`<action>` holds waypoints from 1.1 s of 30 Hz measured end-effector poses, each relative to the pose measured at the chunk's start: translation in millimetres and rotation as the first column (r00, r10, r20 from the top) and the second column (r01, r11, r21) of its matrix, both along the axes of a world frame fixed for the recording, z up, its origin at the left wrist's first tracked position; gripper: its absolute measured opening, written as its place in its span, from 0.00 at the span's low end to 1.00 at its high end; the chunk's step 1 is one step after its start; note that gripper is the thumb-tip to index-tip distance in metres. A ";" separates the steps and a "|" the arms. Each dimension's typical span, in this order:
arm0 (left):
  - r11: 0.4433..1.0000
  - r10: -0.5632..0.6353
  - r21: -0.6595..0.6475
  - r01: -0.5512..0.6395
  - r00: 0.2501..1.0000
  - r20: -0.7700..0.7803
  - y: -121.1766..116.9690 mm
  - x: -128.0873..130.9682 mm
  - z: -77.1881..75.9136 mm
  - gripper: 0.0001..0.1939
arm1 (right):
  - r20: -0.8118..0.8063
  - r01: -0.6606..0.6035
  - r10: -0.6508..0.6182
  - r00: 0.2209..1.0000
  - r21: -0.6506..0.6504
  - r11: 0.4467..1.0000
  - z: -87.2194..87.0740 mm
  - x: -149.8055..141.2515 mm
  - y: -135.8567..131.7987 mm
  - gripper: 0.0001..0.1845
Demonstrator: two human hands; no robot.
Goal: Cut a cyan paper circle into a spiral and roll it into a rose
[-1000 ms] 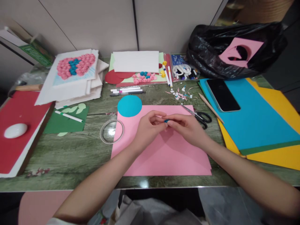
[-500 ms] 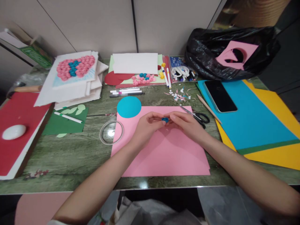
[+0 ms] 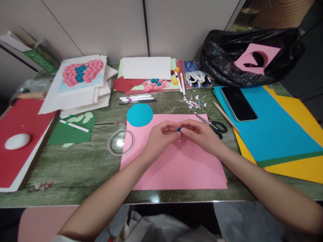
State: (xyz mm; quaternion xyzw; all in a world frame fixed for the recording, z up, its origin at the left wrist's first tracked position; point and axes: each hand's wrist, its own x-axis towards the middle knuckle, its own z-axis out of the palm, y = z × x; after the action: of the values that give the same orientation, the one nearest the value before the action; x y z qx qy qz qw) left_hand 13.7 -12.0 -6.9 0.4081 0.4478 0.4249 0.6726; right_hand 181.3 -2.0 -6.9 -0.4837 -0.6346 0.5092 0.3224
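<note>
Fingers [image 3: 174,136] of left hand [image 3: 161,136] and right hand [image 3: 203,135] pinched narrowly on small blue paper piece [image 3: 179,129] between them, above pink paper sheet [image 3: 176,168]; black-handled scissors [image 3: 217,126] beside right hand

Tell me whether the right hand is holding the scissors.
No, the scissors lie beside the right hand, whose fingertips are on a small blue piece.
</note>
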 end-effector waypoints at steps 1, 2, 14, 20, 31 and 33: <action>1.000 0.000 -0.003 0.000 1.000 -0.030 -0.4 0.2 1.1 0.12 | 0.022 -0.003 0.002 1.000 0.012 1.000 -0.4 -0.4 -0.8 0.12; 1.000 0.003 -0.008 -0.003 0.998 -0.060 -0.8 0.4 2.2 0.12 | 0.049 -0.004 0.002 0.999 0.033 0.999 -0.5 -0.8 -1.6 0.12; 0.998 0.065 0.014 -0.064 0.993 -0.100 -6.3 2.6 4.2 0.12 | 0.211 0.018 -0.062 0.975 0.205 0.979 3.3 -6.1 -10.6 0.10; 0.999 0.053 0.004 -0.053 0.997 -0.060 -5.8 2.4 4.9 0.15 | 0.181 0.029 -0.063 0.982 0.185 0.982 3.3 -6.3 -11.2 0.10; 0.999 0.003 -0.038 -0.006 0.997 -0.071 -1.0 -0.8 4.8 0.20 | -0.019 0.039 -0.039 0.999 0.011 0.999 -1.5 -3.8 -6.5 0.11; 0.999 0.009 -0.045 -0.012 0.999 -0.049 -1.3 -0.7 3.3 0.20 | -0.024 0.043 -0.043 0.999 0.007 0.999 -0.1 -3.7 -5.8 0.11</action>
State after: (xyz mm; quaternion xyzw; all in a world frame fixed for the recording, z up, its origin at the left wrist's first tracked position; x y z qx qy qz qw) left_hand 13.0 -13.3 -3.5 0.4007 0.4756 0.4082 0.6683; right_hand 177.5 -7.7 -7.1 -0.4898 -0.6220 0.5055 0.3430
